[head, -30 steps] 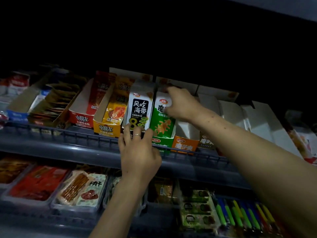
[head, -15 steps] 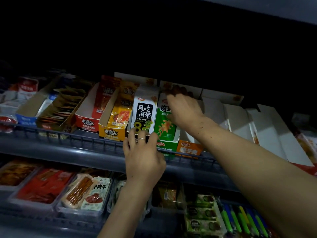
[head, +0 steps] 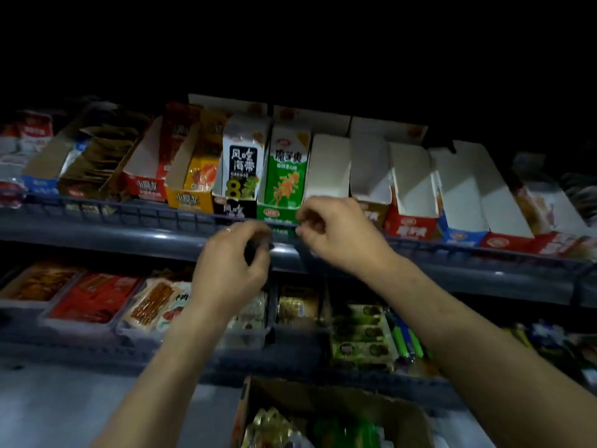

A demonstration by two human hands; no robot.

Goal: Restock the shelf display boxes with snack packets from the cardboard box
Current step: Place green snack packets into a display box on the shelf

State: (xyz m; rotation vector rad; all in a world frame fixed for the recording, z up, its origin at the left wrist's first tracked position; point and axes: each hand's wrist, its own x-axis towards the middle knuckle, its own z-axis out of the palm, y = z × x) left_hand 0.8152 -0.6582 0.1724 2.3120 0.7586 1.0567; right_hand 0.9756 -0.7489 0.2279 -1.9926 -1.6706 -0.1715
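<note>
Far left of the upper shelf (head: 97, 236): small red-and-white packets (head: 34, 130) are piling up, blurred. Next, a cardboard display box (head: 48, 163) is leaning back, its inside plain grey-white card, and a row of glossy brown packets (head: 97, 156) is standing in it on edge. A red-fronted box (head: 145, 185) and a yellow-fronted box (head: 189, 197) are sitting beside it, each holding shiny packets upright.

Centre: a black-and-white box (head: 240, 163) and a green box (head: 287, 169) are standing side by side, touching, both tall and wedge-topped, printed card. A low grey rail (head: 129, 215) with a mesh-like front is running along the shelf edge and hiding the box bottoms.

The left hand (head: 231, 266) is hanging just below the black-and-white box, in front of the rail, fingers curled inward; something dark is showing between them, too blurred to name, so the grip cannot be told. The right hand (head: 339, 234) is sitting beside it, close but apart, in front of the green box's lower corner, fingers loosely curled, nothing visible in them.

Right: several white card boxes (head: 413, 176) are gaping open, matte and bare inside as far as can be seen.

Lower shelf: clear plastic trays (head: 93, 299) of red and orange packets, then green tubes (head: 410, 344).

Bottom centre: the brown cardboard box (head: 371, 405) is sitting open, crinkly gold and green snack packets (head: 274, 428) lying inside.
</note>
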